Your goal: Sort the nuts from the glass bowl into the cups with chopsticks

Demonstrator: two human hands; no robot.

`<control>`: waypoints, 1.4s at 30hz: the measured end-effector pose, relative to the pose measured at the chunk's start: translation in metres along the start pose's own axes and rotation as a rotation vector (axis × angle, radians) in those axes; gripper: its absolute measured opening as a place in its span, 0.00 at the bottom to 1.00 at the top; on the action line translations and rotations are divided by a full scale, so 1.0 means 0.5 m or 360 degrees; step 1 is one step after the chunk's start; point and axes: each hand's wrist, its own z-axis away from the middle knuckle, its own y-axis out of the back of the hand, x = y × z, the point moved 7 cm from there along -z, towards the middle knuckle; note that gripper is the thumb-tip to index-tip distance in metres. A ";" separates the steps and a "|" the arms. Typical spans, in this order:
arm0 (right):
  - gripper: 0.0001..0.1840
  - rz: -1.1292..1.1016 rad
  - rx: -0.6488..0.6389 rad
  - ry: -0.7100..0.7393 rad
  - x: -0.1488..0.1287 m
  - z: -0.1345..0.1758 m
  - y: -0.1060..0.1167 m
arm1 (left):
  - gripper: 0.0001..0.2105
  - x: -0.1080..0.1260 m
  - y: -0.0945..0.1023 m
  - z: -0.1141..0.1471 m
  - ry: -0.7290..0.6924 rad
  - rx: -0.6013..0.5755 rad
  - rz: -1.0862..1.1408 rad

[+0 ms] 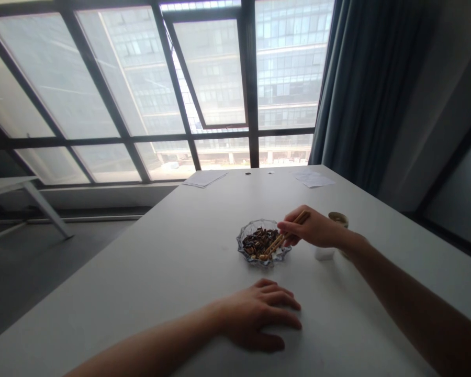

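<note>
My right hand (304, 228) is closed around a pair of wooden chopsticks (277, 244), slanted down to the left. Their tips reach into a clear glass bowl (241, 251) with a wavy rim. Inside the bowl lies a heap of small dark brown and tan pieces (261, 240), too small to name for sure; a few paler bits show near the chopstick tips. On the white table in front of the bowl, my left hand (261, 315) rests flat with its fingers spread, holding nothing. Behind my right wrist stands a round container (338, 217), partly hidden by the arm.
A small white object (324, 254) sits below my right wrist. Sheets of paper (204, 179) lie at the far left of the table (172, 262), with more papers (314, 179) at the far right. Beyond are windows and a dark blue curtain (357, 94).
</note>
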 end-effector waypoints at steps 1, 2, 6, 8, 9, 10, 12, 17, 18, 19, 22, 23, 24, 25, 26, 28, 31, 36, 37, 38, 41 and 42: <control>0.27 0.0000 0.0010 0.0004 0.000 -0.001 0.001 | 0.22 0.001 0.001 0.000 -0.0003 0.0000 0.0001; 0.28 -0.0010 0.0031 0.0011 -0.003 0.001 0.005 | 0.22 0.001 0.001 0.000 -0.0006 0.0001 0.0004; 0.27 -0.0058 0.0200 0.0044 -0.026 0.024 0.059 | 0.21 0.000 0.002 -0.001 0.0006 -0.0022 0.0013; 0.26 -0.0045 0.0351 0.0061 -0.039 0.048 0.106 | 0.22 -0.002 0.001 -0.001 0.0023 -0.0045 0.0011; 0.26 -0.0034 0.0438 0.0069 -0.045 0.062 0.133 | 0.22 -0.002 0.001 -0.002 0.0028 -0.0053 0.0010; 0.26 -0.0012 0.0513 0.0068 -0.049 0.077 0.158 | 0.22 -0.002 0.001 -0.003 0.0029 -0.0057 0.0012; 0.26 0.0061 0.0650 0.0033 -0.056 0.107 0.206 | 0.22 -0.001 0.001 -0.004 0.0027 -0.0059 0.0019; 0.22 0.0149 0.0764 -0.0163 -0.050 0.152 0.267 | 0.22 0.000 0.000 -0.005 0.0026 -0.0047 0.0031; 0.22 0.0149 0.0762 -0.0179 -0.048 0.156 0.270 | 0.23 -0.001 -0.001 -0.004 0.0029 -0.0049 0.0033; 0.23 0.0156 0.0755 -0.0183 -0.048 0.158 0.272 | 0.23 -0.002 -0.002 -0.004 0.0036 -0.0054 0.0034; 0.25 0.0205 0.0760 -0.0168 -0.049 0.163 0.274 | 0.24 -0.004 -0.004 -0.004 0.0055 -0.0077 0.0038; 0.26 0.0219 0.0773 -0.0155 -0.052 0.164 0.273 | 0.24 -0.004 -0.004 -0.004 0.0056 -0.0082 0.0039; 0.27 0.0229 0.0785 -0.0138 -0.056 0.165 0.271 | 0.24 -0.004 -0.004 -0.005 0.0055 -0.0084 0.0039; 0.27 0.0238 0.0795 -0.0113 -0.060 0.164 0.267 | 0.24 -0.004 -0.003 -0.005 0.0053 -0.0083 0.0039; 0.28 0.0240 0.0804 -0.0076 -0.066 0.162 0.261 | 0.24 -0.004 -0.003 -0.005 0.0050 -0.0080 0.0038; 0.28 0.0192 0.0787 0.0031 -0.078 0.151 0.237 | 0.23 -0.003 -0.002 -0.006 0.0039 -0.0067 0.0036; 0.28 0.0040 0.0623 0.0178 -0.087 0.116 0.175 | 0.22 -0.001 0.000 -0.006 0.0018 -0.0040 0.0026; 0.26 0.0057 0.0210 0.0210 -0.067 0.051 0.062 | 0.21 0.000 0.001 -0.003 0.0000 0.0008 0.0012; 0.25 0.0068 0.0149 0.0201 -0.061 0.042 0.046 | 0.21 0.000 0.001 -0.002 -0.0005 0.0016 0.0013; 0.24 0.0074 0.0093 0.0187 -0.055 0.034 0.031 | 0.22 0.000 0.001 -0.001 -0.0008 0.0022 0.0014; 0.22 0.0080 -0.0049 0.0148 -0.040 0.022 -0.004 | 0.22 -0.001 0.001 0.000 -0.0014 0.0031 0.0019; 0.22 0.0083 -0.0078 0.0142 -0.037 0.020 -0.014 | 0.22 -0.001 0.001 0.000 -0.0014 0.0031 0.0022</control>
